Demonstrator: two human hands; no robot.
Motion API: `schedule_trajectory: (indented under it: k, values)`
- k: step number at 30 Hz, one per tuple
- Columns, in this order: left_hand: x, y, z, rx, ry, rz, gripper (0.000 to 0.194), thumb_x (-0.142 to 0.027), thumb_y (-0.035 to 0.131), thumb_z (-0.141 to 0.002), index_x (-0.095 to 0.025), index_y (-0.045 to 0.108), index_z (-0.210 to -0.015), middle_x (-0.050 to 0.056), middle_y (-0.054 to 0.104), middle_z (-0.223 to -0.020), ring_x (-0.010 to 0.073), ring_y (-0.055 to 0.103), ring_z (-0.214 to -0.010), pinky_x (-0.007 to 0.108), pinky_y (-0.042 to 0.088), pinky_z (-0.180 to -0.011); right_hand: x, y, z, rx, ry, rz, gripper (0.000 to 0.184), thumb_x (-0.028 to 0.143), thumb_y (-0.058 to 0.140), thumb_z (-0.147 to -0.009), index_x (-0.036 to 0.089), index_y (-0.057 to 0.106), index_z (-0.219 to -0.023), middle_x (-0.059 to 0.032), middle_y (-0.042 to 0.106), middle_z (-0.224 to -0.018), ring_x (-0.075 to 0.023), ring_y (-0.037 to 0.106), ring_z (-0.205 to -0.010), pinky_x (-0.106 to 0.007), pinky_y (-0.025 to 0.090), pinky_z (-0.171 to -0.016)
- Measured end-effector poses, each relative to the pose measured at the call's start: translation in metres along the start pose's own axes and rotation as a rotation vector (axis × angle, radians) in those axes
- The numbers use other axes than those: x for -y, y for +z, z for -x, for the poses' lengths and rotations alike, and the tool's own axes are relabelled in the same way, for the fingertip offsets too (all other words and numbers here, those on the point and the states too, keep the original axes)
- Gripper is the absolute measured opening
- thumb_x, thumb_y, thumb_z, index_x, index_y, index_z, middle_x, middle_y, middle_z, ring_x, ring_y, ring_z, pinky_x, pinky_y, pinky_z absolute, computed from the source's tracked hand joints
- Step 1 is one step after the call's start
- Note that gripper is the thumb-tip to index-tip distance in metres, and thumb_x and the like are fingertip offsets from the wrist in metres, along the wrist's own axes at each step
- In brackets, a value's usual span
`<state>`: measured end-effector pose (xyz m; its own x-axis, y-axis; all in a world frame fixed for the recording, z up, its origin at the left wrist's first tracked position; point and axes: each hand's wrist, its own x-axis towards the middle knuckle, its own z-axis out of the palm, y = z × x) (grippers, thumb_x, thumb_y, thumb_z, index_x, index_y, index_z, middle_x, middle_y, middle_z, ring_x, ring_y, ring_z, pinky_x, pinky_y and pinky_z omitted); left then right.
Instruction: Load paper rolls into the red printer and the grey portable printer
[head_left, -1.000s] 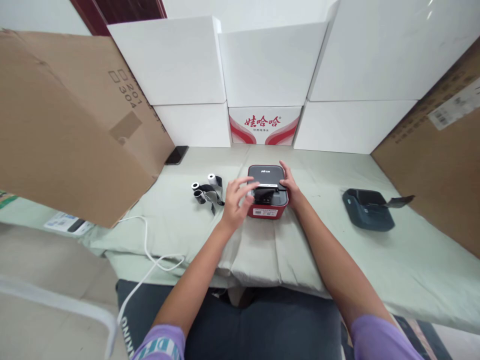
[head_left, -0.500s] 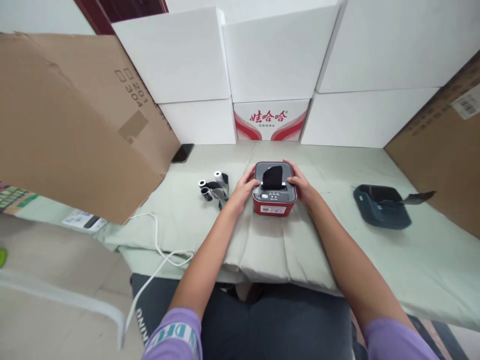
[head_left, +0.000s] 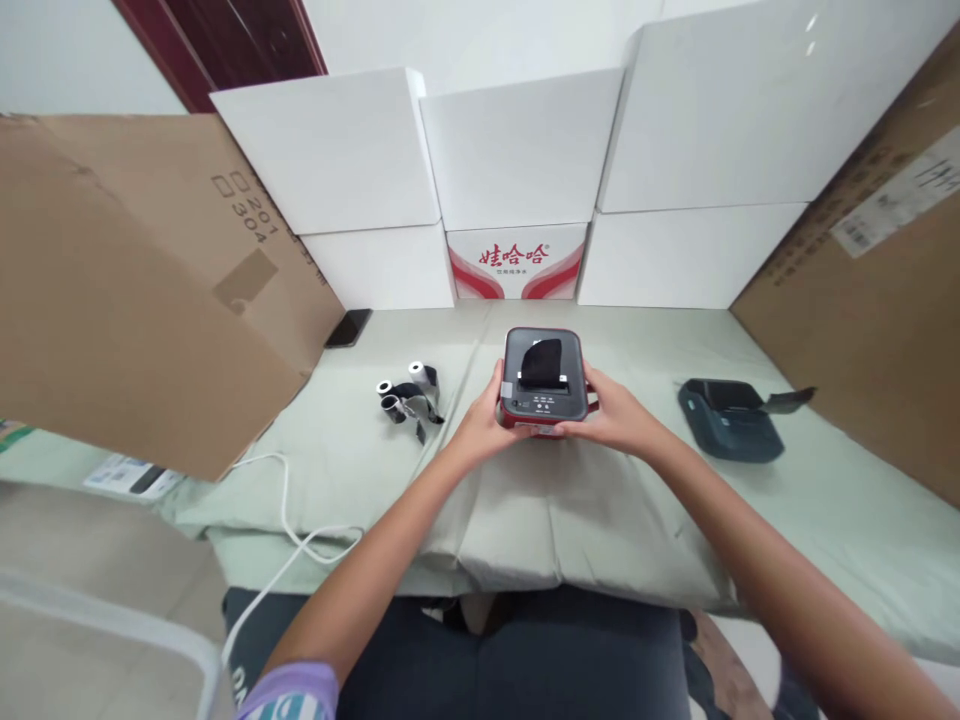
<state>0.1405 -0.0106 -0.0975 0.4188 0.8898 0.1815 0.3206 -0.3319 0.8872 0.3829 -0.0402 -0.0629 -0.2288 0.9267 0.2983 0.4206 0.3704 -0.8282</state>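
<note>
A small red label printer (head_left: 541,400) with a dark grey top is between my two hands, over the middle of the cloth. A strip of black paper (head_left: 541,363) stands out of the slot in its top. My left hand (head_left: 484,420) grips its left side and front edge, the thumb along the front. Gripping the right side and front is my right hand (head_left: 611,412), its thumb also at the front. Most of the fingers are hidden behind the body. Left of the printer lie several small rolls (head_left: 411,392) with loose black strips.
A dark blue printer (head_left: 731,425) with a strip sticking out stands at the right. White boxes (head_left: 517,150) line the back; cardboard (head_left: 142,300) flanks the left. A phone (head_left: 349,328) and a white cable (head_left: 285,510) lie on the cloth's left side.
Both hands have shifted from the printer's sides and top toward its lower front. The printer now tips its top more toward me. The camera view has also shifted.
</note>
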Motion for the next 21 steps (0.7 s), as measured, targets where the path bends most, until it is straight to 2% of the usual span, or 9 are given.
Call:
schedule_trajectory:
  k: [3, 6, 9, 11, 13, 16, 18, 21]
  values:
    - [-0.019, 0.021, -0.035, -0.037, 0.076, 0.062, 0.128, -0.048, 0.089, -0.068, -0.032, 0.007, -0.165, 0.011, 0.052, -0.154, 0.0331, 0.055, -0.137, 0.05, 0.043, -0.117, 0.007, -0.044, -0.012, -0.054, 0.041, 0.059, 0.082, 0.037, 0.094, -0.059, 0.031, 0.063, -0.135, -0.0077, 0.073, -0.118, -0.035, 0.07, -0.095, -0.055, 0.059, -0.088]
    - [-0.04, 0.055, -0.082, -0.08, 0.155, 0.147, 0.129, -0.051, 0.088, -0.068, -0.028, 0.006, -0.165, 0.012, 0.056, -0.15, 0.0314, 0.058, -0.134, 0.046, 0.045, -0.114, 0.008, -0.106, -0.034, -0.086, 0.147, 0.021, 0.071, 0.023, 0.095, -0.057, 0.028, 0.071, -0.123, -0.0057, 0.076, -0.107, -0.0347, 0.071, -0.098, -0.056, 0.059, -0.093]
    - [-0.056, 0.094, -0.132, -0.041, 0.242, 0.209, 0.128, -0.051, 0.087, -0.069, -0.026, 0.005, -0.165, 0.013, 0.056, -0.15, 0.0305, 0.057, -0.134, 0.042, 0.046, -0.112, -0.009, -0.167, -0.054, -0.112, 0.343, 0.034, 0.055, 0.015, 0.092, -0.058, 0.023, 0.076, -0.11, -0.006, 0.075, -0.097, -0.0308, 0.072, -0.096, -0.054, 0.061, -0.091]
    - [-0.061, 0.121, -0.161, 0.0, 0.237, 0.215, 0.131, -0.049, 0.088, -0.068, -0.025, 0.004, -0.165, 0.015, 0.057, -0.149, 0.0324, 0.058, -0.133, 0.043, 0.046, -0.11, -0.03, -0.198, -0.059, -0.062, 0.395, 0.028, 0.058, 0.014, 0.093, -0.055, 0.02, 0.076, -0.11, -0.0075, 0.075, -0.096, -0.0278, 0.072, -0.089, -0.052, 0.063, -0.083]
    - [-0.06, 0.146, -0.183, 0.053, 0.217, 0.223, 0.134, -0.047, 0.09, -0.066, -0.024, 0.002, -0.165, 0.017, 0.055, -0.15, 0.0341, 0.057, -0.134, 0.045, 0.045, -0.111, -0.054, -0.219, -0.055, -0.046, 0.455, 0.008, 0.062, 0.013, 0.094, -0.053, 0.016, 0.076, -0.112, -0.0118, 0.076, -0.1, -0.026, 0.071, -0.085, -0.048, 0.063, -0.076]
    - [-0.056, 0.177, -0.202, 0.108, 0.208, 0.241, 0.134, -0.047, 0.09, -0.066, -0.024, 0.002, -0.165, 0.018, 0.051, -0.153, 0.0349, 0.053, -0.138, 0.047, 0.043, -0.113, -0.086, -0.235, -0.041, -0.095, 0.524, -0.015, 0.063, 0.016, 0.094, -0.056, 0.017, 0.075, -0.117, -0.0161, 0.075, -0.111, -0.0243, 0.07, -0.087, -0.038, 0.061, -0.068]
    - [-0.054, 0.192, -0.209, 0.125, 0.21, 0.241, 0.134, -0.048, 0.09, -0.066, -0.024, 0.002, -0.165, 0.019, 0.051, -0.154, 0.035, 0.053, -0.138, 0.048, 0.042, -0.114, -0.101, -0.241, -0.031, -0.136, 0.53, -0.041, 0.062, 0.016, 0.091, -0.06, 0.021, 0.074, -0.12, -0.0145, 0.074, -0.114, -0.023, 0.069, -0.089, -0.033, 0.059, -0.066]
    - [-0.054, 0.21, -0.215, 0.142, 0.201, 0.251, 0.135, -0.049, 0.09, -0.065, -0.024, 0.002, -0.165, 0.019, 0.051, -0.153, 0.0354, 0.052, -0.139, 0.048, 0.041, -0.114, -0.117, -0.249, -0.02, -0.17, 0.528, -0.103, 0.062, 0.013, 0.088, -0.064, 0.023, 0.072, -0.123, -0.0116, 0.075, -0.114, -0.0215, 0.069, -0.09, -0.032, 0.059, -0.071]
